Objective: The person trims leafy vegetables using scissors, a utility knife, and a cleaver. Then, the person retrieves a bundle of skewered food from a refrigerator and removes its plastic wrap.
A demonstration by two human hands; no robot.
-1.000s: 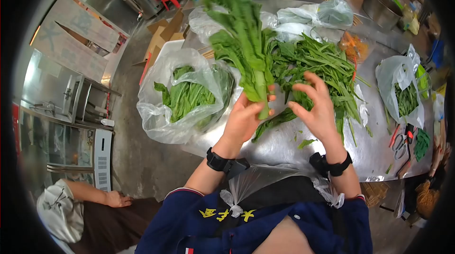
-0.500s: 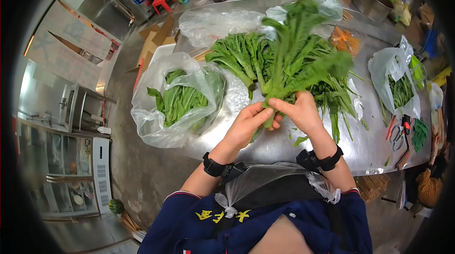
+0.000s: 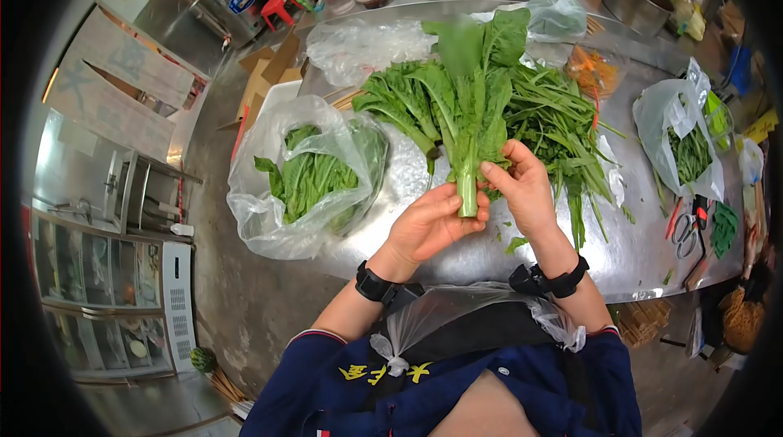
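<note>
Upright above the steel table, a leafy lettuce stalk (image 3: 467, 176) shows its thick pale-green stem toward me and its long leaves pointing away. My left hand (image 3: 432, 221) is closed around the lower stem, fingers behind it and thumb in front. On the stem's right side, my right hand (image 3: 522, 188) pinches with thumb and fingers at the base of the leaves; the exact contact is partly hidden. Just behind to the left lie more lettuce stalks (image 3: 391, 106). A pile of narrow-leaved greens (image 3: 559, 119) spreads on the right.
A clear plastic bag (image 3: 245, 192) with leafy greens stands at the table's left. Toward the right are another bag of greens (image 3: 689, 151), scissors (image 3: 683, 235) and a bag with orange contents (image 3: 593, 71). Crumpled plastic (image 3: 359, 49) lies at the back of the steel table (image 3: 563, 253).
The lettuce stalk has gone from leaning right to nearly upright, with more of its stem showing. My left hand has shifted slightly lower; my right hand has turned and moved slightly right.
</note>
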